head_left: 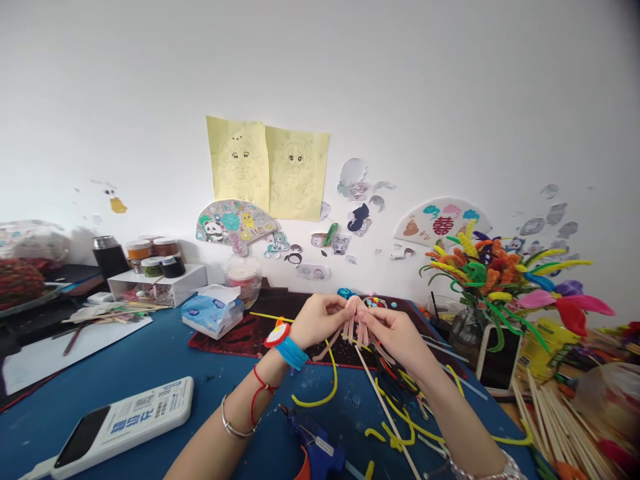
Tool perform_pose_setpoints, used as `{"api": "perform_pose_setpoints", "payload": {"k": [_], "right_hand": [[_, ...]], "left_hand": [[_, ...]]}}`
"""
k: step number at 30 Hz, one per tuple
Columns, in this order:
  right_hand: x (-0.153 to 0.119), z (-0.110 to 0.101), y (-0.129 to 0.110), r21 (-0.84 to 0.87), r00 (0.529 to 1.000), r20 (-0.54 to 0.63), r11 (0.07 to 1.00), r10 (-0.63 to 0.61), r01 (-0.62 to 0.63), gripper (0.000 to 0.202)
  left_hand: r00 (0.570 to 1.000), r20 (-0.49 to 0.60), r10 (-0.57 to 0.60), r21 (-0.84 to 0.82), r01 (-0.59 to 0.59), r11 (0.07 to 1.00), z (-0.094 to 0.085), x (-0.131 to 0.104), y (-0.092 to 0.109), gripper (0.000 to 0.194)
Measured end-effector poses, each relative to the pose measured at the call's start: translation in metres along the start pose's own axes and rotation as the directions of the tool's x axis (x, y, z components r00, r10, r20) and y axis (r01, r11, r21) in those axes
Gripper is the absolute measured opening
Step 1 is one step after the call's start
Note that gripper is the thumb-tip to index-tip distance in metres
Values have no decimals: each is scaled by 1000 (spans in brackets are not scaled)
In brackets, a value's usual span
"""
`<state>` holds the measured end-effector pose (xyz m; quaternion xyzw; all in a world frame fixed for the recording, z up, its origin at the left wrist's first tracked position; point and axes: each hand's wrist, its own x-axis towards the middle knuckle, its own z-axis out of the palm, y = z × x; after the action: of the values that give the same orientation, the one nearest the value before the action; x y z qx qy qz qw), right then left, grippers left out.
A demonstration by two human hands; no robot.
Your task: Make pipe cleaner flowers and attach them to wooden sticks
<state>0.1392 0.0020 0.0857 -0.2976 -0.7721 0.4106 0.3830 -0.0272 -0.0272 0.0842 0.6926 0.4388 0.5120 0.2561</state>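
**Pink bundle pinched in both hands; slips, snags & maybe a burn to watch for**

My L hand [323, 319] has thumb & fingers pinched on the L side of the pink bundle [356, 311]; my R hand [400, 333] pinches its R side, so neither is free. The bundle is up off the mat [165, 353], beyond the glue gun [320, 447] & a bit to its R, w/ loose strip ends hanging down. If one pinch slackens, I'd expect those strips to fan out & lose their line, b/c I see nothing else keeping them together. Can't tell if there's a tie under my fingertips.

The thin stick [379, 390] runs R of the glue gun, top end right by the strips; can't tell if it's joined. A bump from my R wrist could knock it askew.

Yellow stems [334, 381] curl beyond the glue gun, more lie to its R, & the scissors [395, 377] are beyond it, to the R, under my R forearm. Dropping my arm there could snag the lot, or catch a blade if they're open; can't tell.

Biggest worry: the glue gun's nozzle is v. near my L forearm, pointing its way. No idea if it's hot, but if so, pulling that arm back carelessly = burn, or glue on the bracelets [256, 393].
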Motion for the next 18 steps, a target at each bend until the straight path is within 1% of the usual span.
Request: {"api": "perform_pose_setpoints", "payload": {"k": [3, 5, 8, 10, 12, 14, 16, 18], "right_hand": [[1, -1, 3, -12, 1000, 22, 1000, -23, 23, 39], [1, -2, 3, -10, 999, 27, 1000, -21, 21, 38], [0, -4, 1, -5, 999, 45, 1000, 21, -21, 34], [-2, -4, 1, 8, 995, 89, 999, 41, -42, 34], [-2, -4, 2, 64, 989, 140, 997, 39, -48, 34], [-1, -2, 5, 151, 985, 168, 987, 32, -58, 35], [1, 0, 10, 201, 988, 149, 977, 39, -69, 37], [4, 3, 15, 187, 994, 94, 980, 55, -71, 38]], "left_hand": [[1000, -12, 6, -9, -6, 1000, 0, -1, -1, 33], [1000, -8, -10, -29, 10, 1000, 0, -1, -2, 32], [999, 23, -32, -65, 33, 997, 1, -2, 0, 31], [999, 11, -44, -87, 45, 995, 3, -1, 1, 31], [998, -25, -65, -118, 62, 991, 6, -1, 1, 30], [994, -76, -83, -171, 69, 983, 11, 0, -1, 28], [983, -162, -91, -235, 51, 971, 20, 1, -6, 26], [960, -254, -115, -303, 34, 952, 29, 1, -12, 26]]}}
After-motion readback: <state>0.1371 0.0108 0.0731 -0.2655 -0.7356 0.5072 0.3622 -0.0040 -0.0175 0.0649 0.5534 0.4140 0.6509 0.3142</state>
